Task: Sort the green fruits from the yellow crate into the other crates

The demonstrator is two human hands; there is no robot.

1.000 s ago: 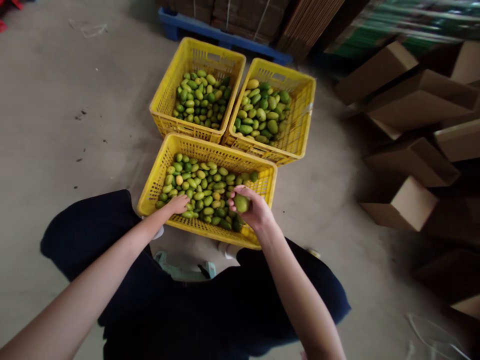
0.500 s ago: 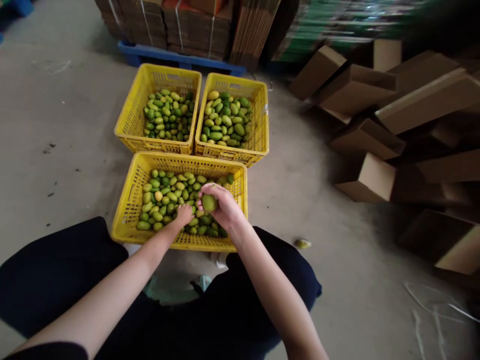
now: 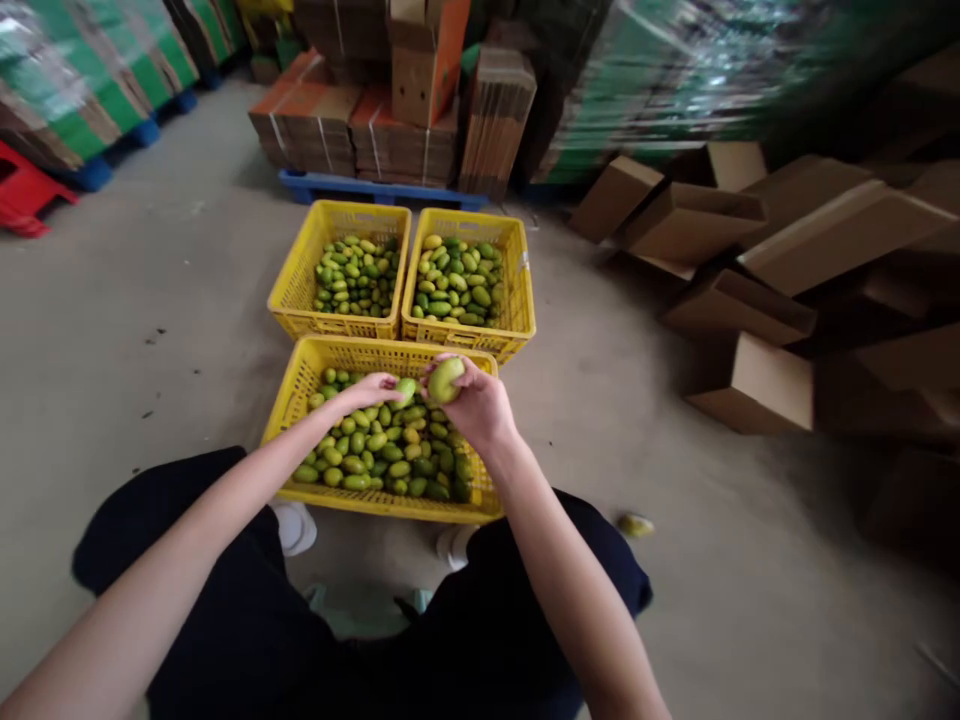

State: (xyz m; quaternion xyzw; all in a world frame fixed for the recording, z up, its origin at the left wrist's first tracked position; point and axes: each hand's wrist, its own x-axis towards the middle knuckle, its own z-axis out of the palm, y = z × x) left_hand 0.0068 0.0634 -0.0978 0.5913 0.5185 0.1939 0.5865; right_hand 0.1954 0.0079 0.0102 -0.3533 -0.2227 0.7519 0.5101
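Observation:
Green-yellow mangoes (image 3: 375, 440) fill the lower part of a yellow plastic crate (image 3: 390, 507) between my feet. Above its far half, my left hand (image 3: 379, 387) pinches a small green mango (image 3: 406, 390) at the fingertips. My right hand (image 3: 480, 400) is wrapped round a larger, paler mango (image 3: 446, 380), just right of the small one. The two fruits are close together, with a narrow gap between them.
Behind stand two more yellow crates of mangoes, one left (image 3: 277, 290) and one right (image 3: 525, 300). A single mango (image 3: 635, 525) lies on the floor at right. Open cardboard boxes (image 3: 765, 385) are heaped on the right. Stacked flat cartons (image 3: 307, 125) rest on a blue pallet (image 3: 307, 187).
My left hand has risen from among the fruit and now holds a small green mango. The right hand keeps its mango, turned to show more of it. The view has tilted up.

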